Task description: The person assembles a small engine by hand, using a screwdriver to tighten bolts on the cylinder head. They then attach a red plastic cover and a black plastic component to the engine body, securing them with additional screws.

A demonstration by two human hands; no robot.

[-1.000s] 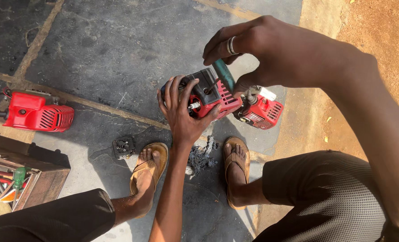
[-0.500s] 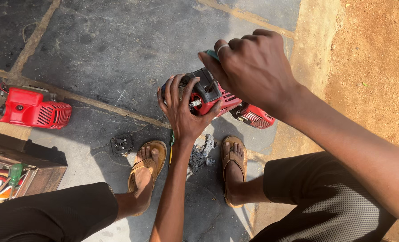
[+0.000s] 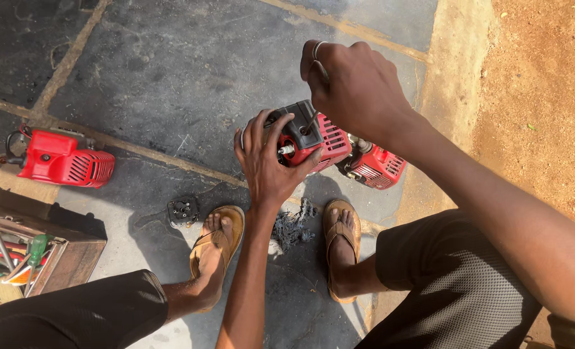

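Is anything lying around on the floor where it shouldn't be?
Yes. A small black engine part lies loose on the stone floor, and a frayed grey rag sits crumpled between the brown sandals.

Outdoor yard in hard sunlight, seen from above.
Dark stone floor (image 3: 171, 71) crossed by pale joints; bare reddish dirt (image 3: 546, 97) along the right edge; wooden toolbox (image 3: 68, 249) at lower left, sharp shadows all round.

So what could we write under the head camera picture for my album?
Left hand steadies a small red engine on the stone floor while the right hand works a tool into its top.
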